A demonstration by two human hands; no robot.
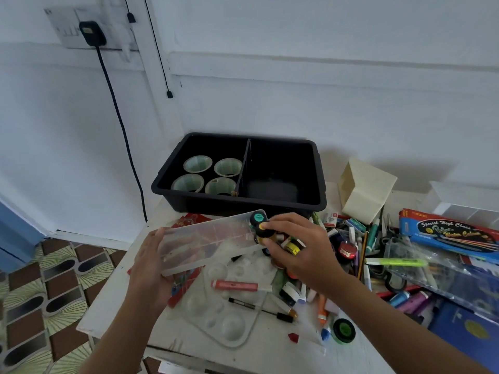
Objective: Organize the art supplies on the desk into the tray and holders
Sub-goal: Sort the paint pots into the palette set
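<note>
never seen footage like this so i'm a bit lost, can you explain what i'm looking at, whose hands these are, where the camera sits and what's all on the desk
There is no machine here. A person wears one wide-angle camera on the head, looking forward and down, so the single picture shows their own two bare hands. The left hand holds one end of a clear plastic case. The right hand grips a small yellow-lidded jar at the case's other end, next to a teal-lidded jar. At the back of the white desk stands a black tray, split by a divider, with four cups in its left part. Nearer lie a clear paint palette and a loose pile of tubes and markers, with a blue watercolour box to the right.
</note>
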